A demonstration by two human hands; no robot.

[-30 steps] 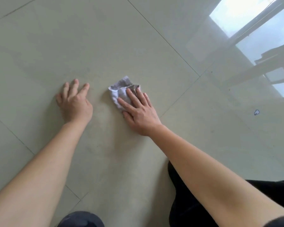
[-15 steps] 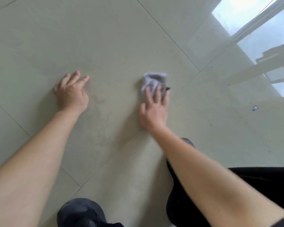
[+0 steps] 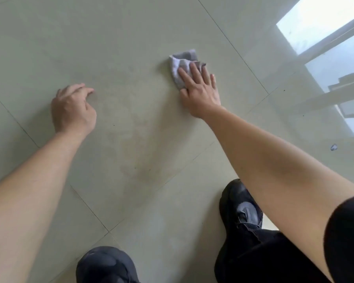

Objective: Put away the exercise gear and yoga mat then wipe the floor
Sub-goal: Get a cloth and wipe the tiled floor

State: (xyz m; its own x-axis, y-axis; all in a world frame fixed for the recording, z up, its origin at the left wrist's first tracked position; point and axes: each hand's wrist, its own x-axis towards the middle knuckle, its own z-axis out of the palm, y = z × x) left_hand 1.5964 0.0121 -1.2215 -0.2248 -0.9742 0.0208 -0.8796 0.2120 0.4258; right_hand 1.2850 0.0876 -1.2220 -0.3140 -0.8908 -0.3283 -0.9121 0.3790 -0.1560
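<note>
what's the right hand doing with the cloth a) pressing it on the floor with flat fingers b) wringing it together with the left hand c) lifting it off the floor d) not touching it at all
A: the right hand lies with straight fingers on top of the grey cloth, which sits flat on the tiled floor, while the left hand is well apart from the cloth.

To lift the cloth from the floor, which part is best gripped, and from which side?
Probably the bunched far edge of the cloth, pinched from above: it stands up in folds, while the right hand presses flat on its near part.
</note>
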